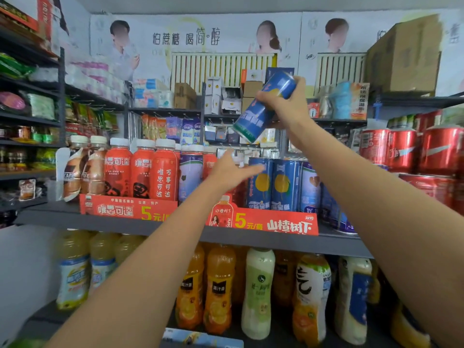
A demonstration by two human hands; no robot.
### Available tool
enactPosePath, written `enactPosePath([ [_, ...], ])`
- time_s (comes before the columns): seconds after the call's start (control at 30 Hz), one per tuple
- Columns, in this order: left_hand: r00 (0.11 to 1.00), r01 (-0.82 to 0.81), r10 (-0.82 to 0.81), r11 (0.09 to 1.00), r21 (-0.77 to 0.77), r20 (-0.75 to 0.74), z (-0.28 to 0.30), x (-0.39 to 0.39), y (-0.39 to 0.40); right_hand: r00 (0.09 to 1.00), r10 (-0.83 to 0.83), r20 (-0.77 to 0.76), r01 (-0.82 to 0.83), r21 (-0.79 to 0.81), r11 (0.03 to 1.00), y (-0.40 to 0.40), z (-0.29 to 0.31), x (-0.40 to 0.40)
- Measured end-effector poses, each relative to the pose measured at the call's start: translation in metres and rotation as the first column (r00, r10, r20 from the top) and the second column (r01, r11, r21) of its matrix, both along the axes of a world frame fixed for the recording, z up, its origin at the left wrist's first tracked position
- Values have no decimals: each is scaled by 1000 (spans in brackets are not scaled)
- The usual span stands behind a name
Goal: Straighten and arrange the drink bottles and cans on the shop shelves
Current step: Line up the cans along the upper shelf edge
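Note:
My right hand (288, 101) grips a tall blue can (261, 109) and holds it tilted in the air above the upper shelf. Below it, two matching blue cans (273, 184) with a yellow fruit print stand upright at the shelf's front. My left hand (231, 169) reaches forward with straight fingers just left of those cans, holding nothing. Further left stand red bottles (140, 172) with white caps and a purple-labelled bottle (190, 172).
Red cans (411, 151) are stacked at the right of the upper shelf (62, 217). Brown coffee bottles (80, 169) stand at its left end. The lower shelf holds orange juice bottles (206, 287), a pale green bottle (258, 292) and yellow drinks (75, 267). Red price strips (276, 222) line the shelf edge.

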State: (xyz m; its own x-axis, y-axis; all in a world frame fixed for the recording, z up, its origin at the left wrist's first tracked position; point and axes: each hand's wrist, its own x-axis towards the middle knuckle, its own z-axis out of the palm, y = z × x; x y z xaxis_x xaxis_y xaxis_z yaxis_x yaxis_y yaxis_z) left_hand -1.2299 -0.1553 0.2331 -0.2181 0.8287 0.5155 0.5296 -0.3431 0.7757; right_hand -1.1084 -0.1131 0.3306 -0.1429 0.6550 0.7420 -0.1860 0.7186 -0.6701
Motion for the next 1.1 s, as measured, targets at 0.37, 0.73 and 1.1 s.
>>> enactPosePath([
  [0.37,703,-244,41,951,-187,-710,-17,-21,0,967,-161,196,137,130,982,-7,-5,9],
  [0.73,965,8,-33,995,-95,-259,-26,-37,-38,847,-300,438,174,304,937,-31,-24,-30],
  [1.1,959,-160,122,978,-131,-256,-30,-34,-23,376,-664,646,321,582,747,-18,-59,-43],
])
